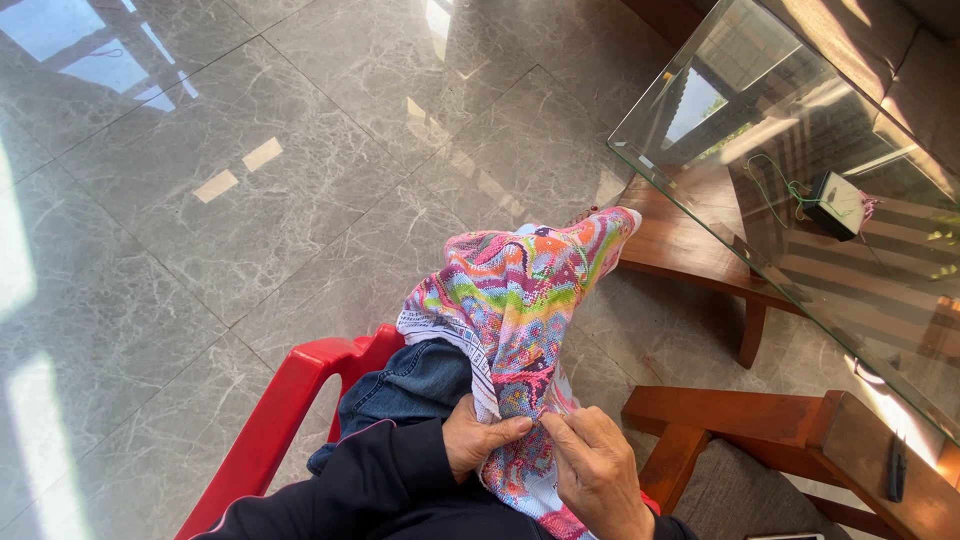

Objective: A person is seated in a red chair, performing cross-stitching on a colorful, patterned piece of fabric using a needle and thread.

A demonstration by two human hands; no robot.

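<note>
Needlework in the lap here: a multicoloured cross-stitch cloth point(520, 330) is draped over the person's knee, running from the far toe end down to both hands at the bottom of the view. The left hand point(478, 440) has its fingers curled shut, thumb and forefinger pinching the cloth's pale edge. The right hand point(598, 470) sits just beside it, fingers bent in and fingertips pressed to the fabric at the same spot. It looks like it might be pinching a needle, but that's too small to tell.

They're sitting in a red plastic chair point(290, 410) on a grey marble floor point(250, 180). There's a glass-topped wooden table point(700, 130) off to the right with a small dark box point(835, 203) and some green thread on it (well apart from the hands).

For stitching like this, I'd say keep the left pinch close to the working spot so the cloth stays taut and flat. Also keep the loose part resting on the leg so its weight doesn't drag the weave crooked.
</note>
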